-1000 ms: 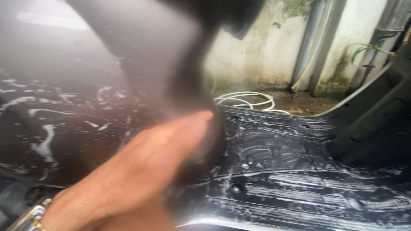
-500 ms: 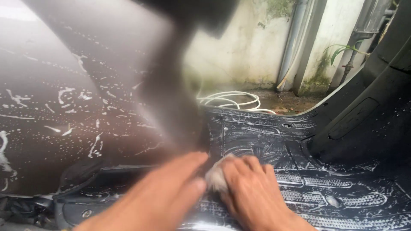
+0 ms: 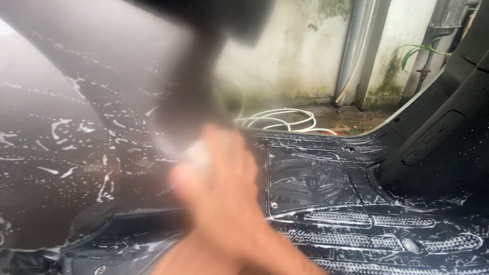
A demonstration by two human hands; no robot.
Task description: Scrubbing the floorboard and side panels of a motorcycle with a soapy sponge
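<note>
Hand: a blurred hand is pressing forward over the soapy front of a scooter, fingers curled round a pale wad; which hand it is cannot be told, and no second hand is showing.
Grip: the fingers are looking partly closed over the wad, though blur is hiding how firmly.
Wad: it is sitting at the fingertips, against the dark inner panel just above the footboard; probably a wet cloth or sponge, soft, light and squashy, best bunched in the palm.
Panel: smooth, glossy and curved, streaked with white suds, likely slippery.
Footboard: stiff black plastic, ribbed and grooved, foam lying in the channels.
Behind: a white hose is lying coiled by a stained, mossy wall and a grey drainpipe.
</note>
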